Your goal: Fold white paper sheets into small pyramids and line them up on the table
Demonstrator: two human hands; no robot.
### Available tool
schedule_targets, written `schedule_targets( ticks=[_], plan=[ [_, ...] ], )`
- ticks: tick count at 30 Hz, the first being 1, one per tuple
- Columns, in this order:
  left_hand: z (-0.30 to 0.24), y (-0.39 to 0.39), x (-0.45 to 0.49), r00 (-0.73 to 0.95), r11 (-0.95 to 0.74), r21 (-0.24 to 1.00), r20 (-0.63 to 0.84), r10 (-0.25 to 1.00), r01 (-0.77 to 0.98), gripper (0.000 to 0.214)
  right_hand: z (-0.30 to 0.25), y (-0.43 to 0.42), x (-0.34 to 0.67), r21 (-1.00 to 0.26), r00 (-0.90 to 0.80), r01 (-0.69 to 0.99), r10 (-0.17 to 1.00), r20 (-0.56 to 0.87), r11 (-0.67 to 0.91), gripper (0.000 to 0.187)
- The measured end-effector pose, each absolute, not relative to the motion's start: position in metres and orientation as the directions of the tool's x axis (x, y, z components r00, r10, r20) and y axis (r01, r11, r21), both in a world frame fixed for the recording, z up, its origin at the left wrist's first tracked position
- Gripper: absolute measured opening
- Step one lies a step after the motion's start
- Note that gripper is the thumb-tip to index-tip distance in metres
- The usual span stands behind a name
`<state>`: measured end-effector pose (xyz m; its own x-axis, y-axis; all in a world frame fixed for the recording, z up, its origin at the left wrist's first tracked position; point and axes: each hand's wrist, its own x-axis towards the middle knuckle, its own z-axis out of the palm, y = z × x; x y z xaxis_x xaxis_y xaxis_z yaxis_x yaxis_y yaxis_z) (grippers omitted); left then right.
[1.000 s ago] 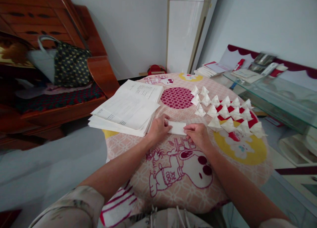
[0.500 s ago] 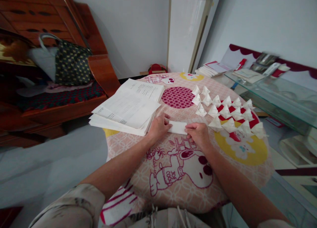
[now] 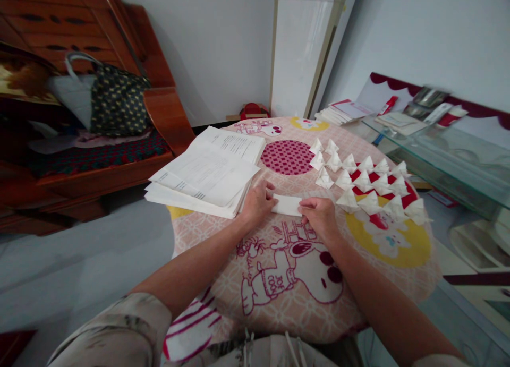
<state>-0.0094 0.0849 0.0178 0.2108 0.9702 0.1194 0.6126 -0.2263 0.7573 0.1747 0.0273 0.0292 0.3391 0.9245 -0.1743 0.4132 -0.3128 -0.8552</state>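
Note:
A narrow folded strip of white paper lies low over the patterned tablecloth, held at both ends. My left hand pinches its left end, fingers curled and thumb on top. At the right end, the thumb and fingers of my right hand are closed on the paper. Just beyond my left hand rests a stack of printed sheets. Several small folded paper shapes with pointed tops stand in rows to the right of my right hand.
A glass shelf with a cup, metal bowls and a red-capped item borders the table on the right. To the left is a wooden bench bearing a dark patterned bag. A tall white cabinet-like unit stands behind.
Both hands keep their hold on the folded paper in nearly the same place. The whole view has shifted very slightly.

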Motion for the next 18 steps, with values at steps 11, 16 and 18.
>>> schedule_targets(
  ticks=[11, 16, 18],
  plan=[
    [0.0212, 0.0826, -0.0095, 0.187, -0.169, 0.788, 0.07, 0.98, 0.592, 0.035, 0.0323, 0.0277, 0.1731, -0.847, 0.342, 0.435, 0.926, -0.16, -0.307, 0.026],
    [0.0194, 0.0837, -0.0091, 0.228, -0.244, 0.744, 0.126, 0.965, 0.622, 0.032, 0.0335, 0.0285, 0.1729, -0.835, 0.335, 0.456, 0.928, -0.16, -0.309, 0.028],
    [0.0162, 0.0845, -0.0088, 0.251, -0.289, 0.716, 0.162, 0.954, 0.636, 0.031, 0.0338, 0.0291, 0.1727, -0.83, 0.33, 0.466, 0.931, -0.158, -0.306, 0.028]
  ],
)
